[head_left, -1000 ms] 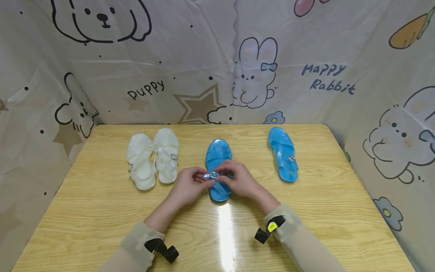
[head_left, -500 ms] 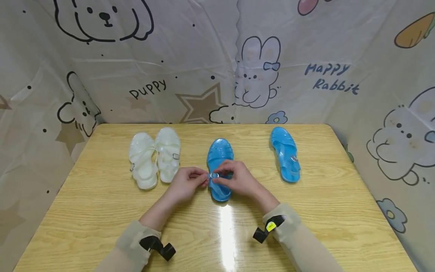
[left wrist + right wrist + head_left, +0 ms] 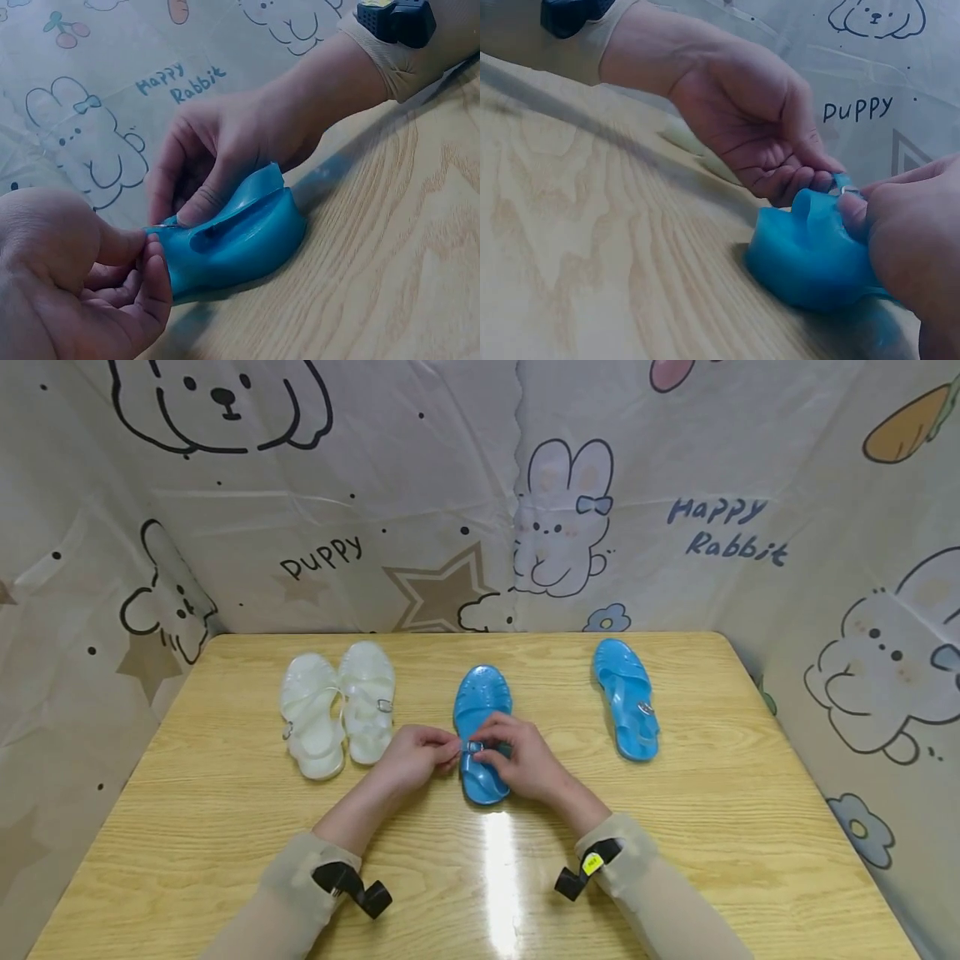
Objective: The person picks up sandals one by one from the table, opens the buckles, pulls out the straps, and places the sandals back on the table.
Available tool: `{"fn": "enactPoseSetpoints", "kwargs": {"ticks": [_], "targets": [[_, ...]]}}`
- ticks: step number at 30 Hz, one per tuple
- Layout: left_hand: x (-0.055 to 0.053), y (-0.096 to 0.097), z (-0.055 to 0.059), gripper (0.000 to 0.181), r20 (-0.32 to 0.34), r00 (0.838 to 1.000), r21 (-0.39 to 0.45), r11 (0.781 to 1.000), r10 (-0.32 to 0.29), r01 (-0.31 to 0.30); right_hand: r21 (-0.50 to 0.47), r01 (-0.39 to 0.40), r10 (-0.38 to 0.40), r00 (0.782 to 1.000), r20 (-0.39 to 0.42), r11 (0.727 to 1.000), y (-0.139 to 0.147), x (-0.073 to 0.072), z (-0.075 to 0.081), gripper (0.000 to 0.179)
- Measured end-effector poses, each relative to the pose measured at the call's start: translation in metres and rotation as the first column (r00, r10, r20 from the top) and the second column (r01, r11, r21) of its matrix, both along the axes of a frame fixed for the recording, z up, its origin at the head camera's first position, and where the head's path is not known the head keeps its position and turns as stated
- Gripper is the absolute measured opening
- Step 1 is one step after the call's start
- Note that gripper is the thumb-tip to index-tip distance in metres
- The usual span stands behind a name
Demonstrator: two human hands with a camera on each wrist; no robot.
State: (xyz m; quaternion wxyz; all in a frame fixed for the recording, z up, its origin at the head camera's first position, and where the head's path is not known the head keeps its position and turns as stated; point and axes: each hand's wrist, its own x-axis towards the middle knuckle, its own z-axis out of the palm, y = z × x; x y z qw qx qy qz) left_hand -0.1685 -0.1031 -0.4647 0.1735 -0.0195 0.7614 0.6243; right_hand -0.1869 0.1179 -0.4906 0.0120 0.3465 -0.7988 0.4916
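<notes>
A blue jelly sandal (image 3: 482, 687) lies toe-away on the table between the hands. My left hand (image 3: 411, 762) is at its left side, pinching the end of the ankle strap (image 3: 841, 180) between thumb and fingers. From the right, my right hand (image 3: 531, 762) pinches the strap beside the small metal buckle (image 3: 472, 747). In the left wrist view the right thumb presses on top of the strap, over the heel of the sandal (image 3: 240, 259). Fingers hide part of the buckle in both wrist views.
A second blue sandal (image 3: 617, 662) with its own buckle lies at the back right of the wooden table (image 3: 712, 843). Two whitish sandals, a left one (image 3: 309, 672) and a right one (image 3: 366, 662), lie side by side at the left. A printed cloth (image 3: 450, 468) hangs behind.
My left hand has drawn slightly left, with its fingers now at the strap's end beside the sandal's edge. My right hand stays at the buckle. The sandals have not moved.
</notes>
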Motion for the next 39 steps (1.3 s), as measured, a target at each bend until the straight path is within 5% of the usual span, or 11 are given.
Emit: {"fn": "enactPoseSetpoints", "kwargs": {"ticks": [13,39], "targets": [[-0.001,0.01,-0.002,0.015,-0.033,0.999,-0.048,0.998,0.034,-0.036,-0.07,0.014,-0.017,0.999,-0.034,0.997,0.0,0.002,-0.005,0.015],[-0.002,0.001,-0.005,0.019,-0.065,0.998,-0.036,0.999,-0.026,0.024,-0.079,0.001,0.0,1.0,0.004,0.997,0.003,0.001,-0.006,0.015]]}}
